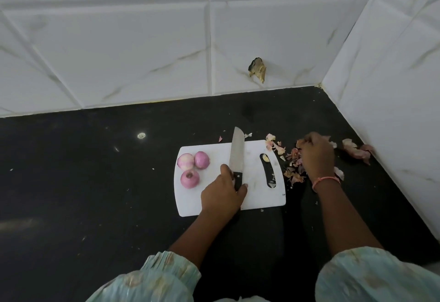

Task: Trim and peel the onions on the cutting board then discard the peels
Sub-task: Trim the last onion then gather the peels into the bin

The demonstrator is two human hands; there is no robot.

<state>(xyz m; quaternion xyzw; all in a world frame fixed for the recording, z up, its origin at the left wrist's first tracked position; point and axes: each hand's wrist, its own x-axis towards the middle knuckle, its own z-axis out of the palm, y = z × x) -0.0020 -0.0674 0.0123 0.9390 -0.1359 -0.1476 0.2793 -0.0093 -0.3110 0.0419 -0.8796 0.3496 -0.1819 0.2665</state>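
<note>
Three peeled pink onions (192, 168) lie together on the left part of a white cutting board (257, 197). My left hand (222, 194) grips the black handle of a knife (237, 156), whose blade lies flat on the board and points away from me. To the right of the board, onion peels (294, 170) are scattered on the black counter. My right hand (317, 155) is curled down over this pile, gathering peels under its fingers. More peels (357, 150) lie further right, near the wall.
The black counter (95, 182) meets white tiled walls at the back and on the right, forming a corner. A chipped hole (257, 69) marks the back wall. A few peel scraps (273, 144) lie at the board's far right corner.
</note>
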